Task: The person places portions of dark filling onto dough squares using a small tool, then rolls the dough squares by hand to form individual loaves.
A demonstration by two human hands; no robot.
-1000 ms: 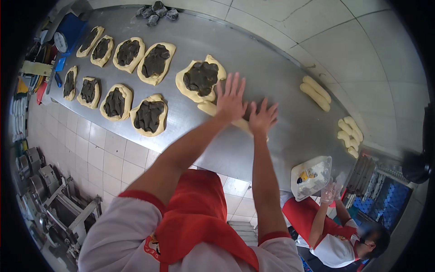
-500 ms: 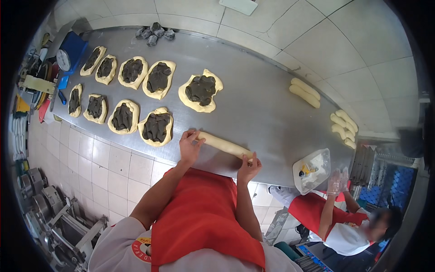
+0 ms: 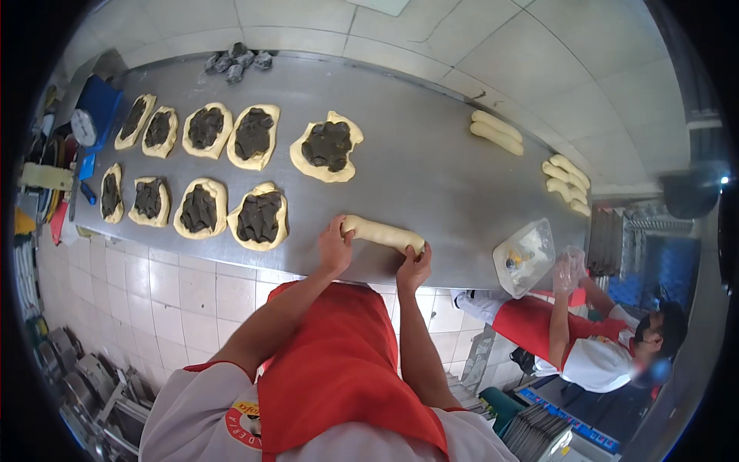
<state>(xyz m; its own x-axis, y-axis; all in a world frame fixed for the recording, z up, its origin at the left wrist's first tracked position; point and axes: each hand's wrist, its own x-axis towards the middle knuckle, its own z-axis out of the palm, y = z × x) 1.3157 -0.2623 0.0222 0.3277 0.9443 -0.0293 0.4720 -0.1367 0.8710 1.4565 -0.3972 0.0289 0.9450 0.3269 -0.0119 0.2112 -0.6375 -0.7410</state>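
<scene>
A pale dough roll [image 3: 381, 233] lies across the near part of the steel table in front of me. My left hand [image 3: 336, 245] grips its left end with thumb and fingers. At the right end, my right hand [image 3: 414, 264] pinches the dough between thumb and fingertips. Beyond the roll sits a flattened piece of dough topped with dark filling [image 3: 327, 146]. To its left, more flattened dough pieces with dark filling [image 3: 253, 132] lie in two rows, the nearest one [image 3: 260, 219] a little left of my left hand.
At the right stands a plastic tub [image 3: 525, 258] with something whitish inside. Finished-looking dough rolls [image 3: 496, 132] lie at the far right, several more [image 3: 567, 183] beyond. Dark lumps [image 3: 238, 60] sit by the back edge, a blue scale [image 3: 98, 112] at far left. A gloved co-worker [image 3: 570, 331] stands right.
The dough roll looks shorter and thicker, its ends brought closer together between my hands. The whole view has shifted slightly. The co-worker's gloved hands remain close together.
</scene>
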